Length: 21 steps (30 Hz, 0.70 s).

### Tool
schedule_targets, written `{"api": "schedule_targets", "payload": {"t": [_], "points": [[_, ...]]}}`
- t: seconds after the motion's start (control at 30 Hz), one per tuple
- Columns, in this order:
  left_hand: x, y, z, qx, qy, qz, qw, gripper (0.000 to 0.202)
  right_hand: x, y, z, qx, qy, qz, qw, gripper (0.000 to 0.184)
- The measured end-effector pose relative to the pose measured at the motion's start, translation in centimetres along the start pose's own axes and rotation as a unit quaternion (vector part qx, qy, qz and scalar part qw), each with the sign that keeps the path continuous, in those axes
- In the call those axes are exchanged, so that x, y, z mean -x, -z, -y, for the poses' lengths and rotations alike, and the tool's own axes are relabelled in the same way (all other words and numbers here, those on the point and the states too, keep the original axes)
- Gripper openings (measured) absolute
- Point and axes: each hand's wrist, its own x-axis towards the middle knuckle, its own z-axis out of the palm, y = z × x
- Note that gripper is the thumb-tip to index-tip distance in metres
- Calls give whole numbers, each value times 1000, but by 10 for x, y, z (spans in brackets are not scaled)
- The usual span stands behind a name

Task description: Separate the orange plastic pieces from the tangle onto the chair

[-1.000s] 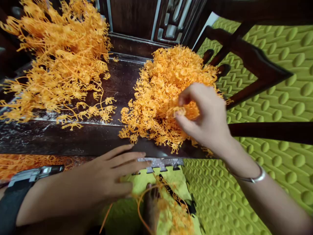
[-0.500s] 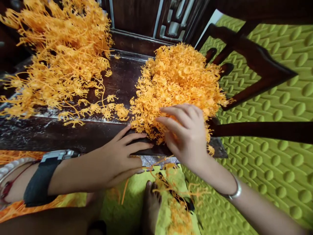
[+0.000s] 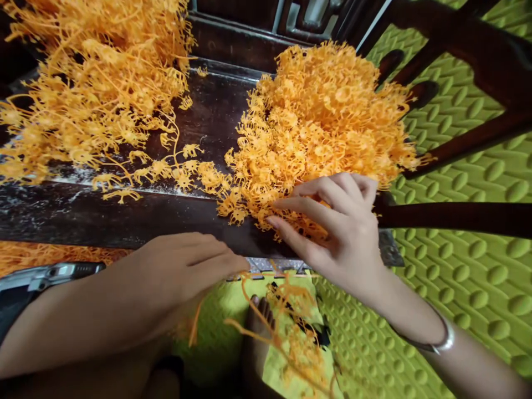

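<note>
My left hand [image 3: 187, 266] is closed, palm down, at the front edge of a dark wooden bench. Thin orange plastic stems [image 3: 260, 316] trail from its fingertips and below the palm; the grip itself is partly hidden. Over the front of a heap of small orange spider-shaped plastic pieces [image 3: 328, 122] is my right hand [image 3: 344, 221]. Its thumb and fingers are apart and bent, the tips at the pieces, and nothing is plainly held.
A larger tangle of orange pieces on stems [image 3: 100, 94] covers the left of the bench [image 3: 174, 219]. Dark chair bars [image 3: 457, 219] stand at the right above green textured matting [image 3: 499, 277]. Orange strands lie below, near a bare foot [image 3: 257, 316].
My left hand has drawn back from the heap, its spread fingers now closed, with stems hanging from it. My right hand has shifted slightly right and its thumb has come into view. The camera view has shifted.
</note>
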Motion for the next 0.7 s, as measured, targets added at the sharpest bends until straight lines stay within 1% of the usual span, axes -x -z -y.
{"api": "schedule_targets", "payload": {"t": [0.03, 0.07, 0.13, 0.2, 0.23, 0.3, 0.33, 0.37, 0.4, 0.43, 0.47, 0.5, 0.53, 0.57, 0.63, 0.67, 0.7], "points": [[0, 1, -1, 50, 30, 19, 998, 29, -1, 0, 2, -9, -7, 20, 1000, 16], [0, 1, -2, 96, 58, 25, 993, 27, -1, 0, 3, -15, -11, 37, 999, 17], [0, -2, -3, 157, 97, 7, 983, 25, -3, -2, 5, -19, -16, 57, 998, 16], [1, -5, -4, 160, 116, -17, 980, 25, -6, -4, 6, -17, -8, 66, 998, 12], [1, -7, -5, 144, 117, -17, 983, 22, -7, -5, 6, -13, 1, 68, 998, 11], [0, -10, -8, 97, 103, 3, 990, 12, -9, -7, 7, -3, 21, 70, 997, 10], [0, -11, -9, 75, 97, 9, 992, 17, -9, -8, 8, 0, 29, 71, 997, 9], [0, -11, -10, 59, 94, 13, 994, 33, -10, -8, 9, 3, 34, 71, 997, 9], [0, -11, -11, 52, 93, 16, 994, 55, -10, -8, 10, 5, 35, 70, 997, 9], [0, -11, -12, 53, 91, 20, 994, 77, -10, -8, 11, 9, 35, 69, 997, 10], [1, -10, -12, 63, 87, 24, 994, 94, -10, -7, 12, 15, 35, 67, 997, 11], [1, -9, -12, 79, 81, 32, 993, 104, -10, -7, 12, 22, 36, 64, 997, 11], [1, -9, -11, 95, 73, 40, 992, 103, -9, -7, 13, 27, 37, 61, 997, 12], [1, -8, -11, 110, 69, 46, 990, 91, -9, -7, 13, 28, 37, 58, 997, 12], [-1, -7, -10, 135, 95, 45, 985, 54, -8, -6, 13, 17, 26, 50, 998, 10], [-2, -6, -10, 147, 116, 39, 982, 42, -9, -6, 12, 6, 15, 46, 999, 8], [-3, -6, -11, 161, 132, 29, 978, 36, -9, -6, 12, -10, 2, 44, 999, 8]]}}
